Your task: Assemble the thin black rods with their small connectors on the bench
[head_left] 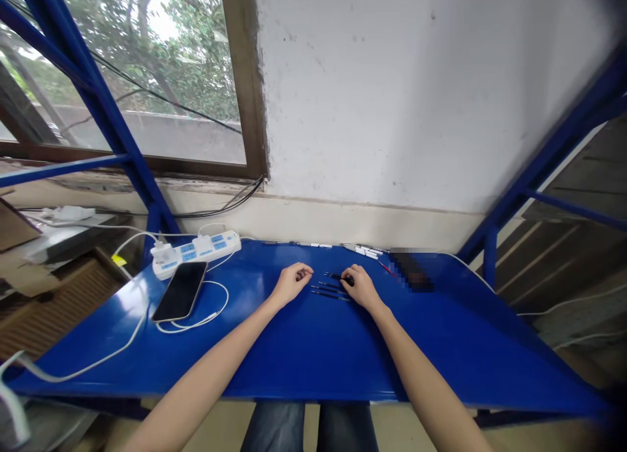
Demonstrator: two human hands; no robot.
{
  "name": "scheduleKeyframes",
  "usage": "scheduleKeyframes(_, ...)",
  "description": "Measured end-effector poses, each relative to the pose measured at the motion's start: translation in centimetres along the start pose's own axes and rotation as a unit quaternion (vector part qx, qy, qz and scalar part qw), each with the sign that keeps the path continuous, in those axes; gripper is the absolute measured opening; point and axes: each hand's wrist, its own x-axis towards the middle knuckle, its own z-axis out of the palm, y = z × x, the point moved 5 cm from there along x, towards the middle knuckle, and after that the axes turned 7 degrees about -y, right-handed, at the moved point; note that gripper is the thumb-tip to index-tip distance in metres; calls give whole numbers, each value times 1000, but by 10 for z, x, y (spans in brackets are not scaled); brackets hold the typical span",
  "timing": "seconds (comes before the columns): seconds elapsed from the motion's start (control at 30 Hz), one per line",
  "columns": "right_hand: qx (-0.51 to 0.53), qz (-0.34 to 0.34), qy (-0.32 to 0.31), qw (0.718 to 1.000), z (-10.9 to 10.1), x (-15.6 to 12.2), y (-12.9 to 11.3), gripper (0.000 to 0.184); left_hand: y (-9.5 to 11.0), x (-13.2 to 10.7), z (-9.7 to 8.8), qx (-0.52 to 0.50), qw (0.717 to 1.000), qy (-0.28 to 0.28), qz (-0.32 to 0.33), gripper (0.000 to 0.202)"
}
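My right hand [361, 287] is closed on the rear end of a slim black pen [334, 275], whose pale tip points left. Below it on the blue table [313, 354], further black pens [329, 296] lie side by side, tips also to the left. My left hand [290, 283] is just left of those tips, thumb and fingertips pinched together. Whatever may be between them is too small to make out.
Along the back edge lie white marker-like pens [367, 251] and a blurred-out dark object [414, 270]. At left are a white power strip [198, 251], a phone [180, 292] and white cables [206, 319]. Blue frame posts [490, 256] flank the table.
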Motion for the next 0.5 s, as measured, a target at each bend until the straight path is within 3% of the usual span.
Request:
scheduleKeyframes(0.3, 23, 8, -15, 1000, 1, 1, 1, 8, -4, -1, -1, -4, 1000, -1, -29, 23)
scheduleKeyframes(0.5, 64, 2, 8, 998, -13, 1, -10, 11, -6, 0, -1, -50, 997, -4, -56, 29)
